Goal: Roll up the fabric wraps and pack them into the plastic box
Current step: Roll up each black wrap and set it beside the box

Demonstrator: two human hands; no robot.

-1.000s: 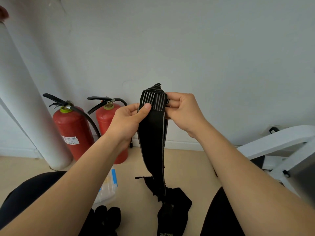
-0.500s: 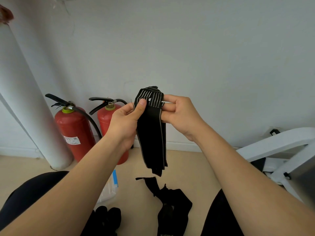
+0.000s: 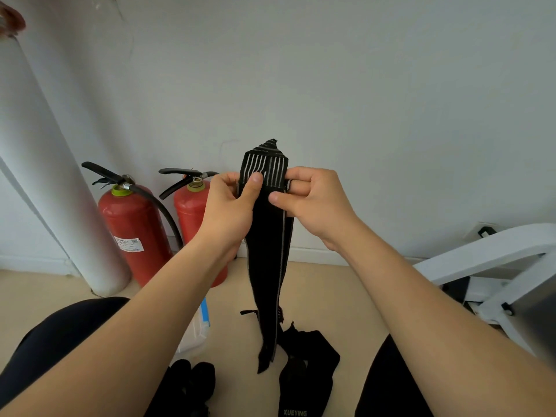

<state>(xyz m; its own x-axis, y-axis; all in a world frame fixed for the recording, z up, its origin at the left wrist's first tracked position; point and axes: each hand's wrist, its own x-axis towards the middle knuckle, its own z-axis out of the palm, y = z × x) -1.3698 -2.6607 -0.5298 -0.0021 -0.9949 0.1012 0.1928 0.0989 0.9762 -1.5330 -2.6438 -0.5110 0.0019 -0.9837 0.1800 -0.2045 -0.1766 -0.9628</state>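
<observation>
I hold a long black fabric wrap [image 3: 266, 251] up in front of me. Its striped top end sticks up above my fingers, and the rest hangs down towards the floor. My left hand [image 3: 228, 212] pinches the top end from the left, thumb across the stripes. My right hand [image 3: 313, 203] pinches it from the right. More black wraps [image 3: 304, 365] lie on the floor below, and two dark rolls [image 3: 192, 380] sit by my left knee. The clear plastic box [image 3: 195, 332] shows partly behind my left forearm.
Two red fire extinguishers [image 3: 135, 233] stand against the wall at the left, beside a white column [image 3: 45, 182]. A white frame [image 3: 496, 260] reaches in from the right. Beige floor lies between my knees.
The hanging tail of the wrap has dropped lower again after being drawn up half a second ago. Both hands have stayed at the striped top end.
</observation>
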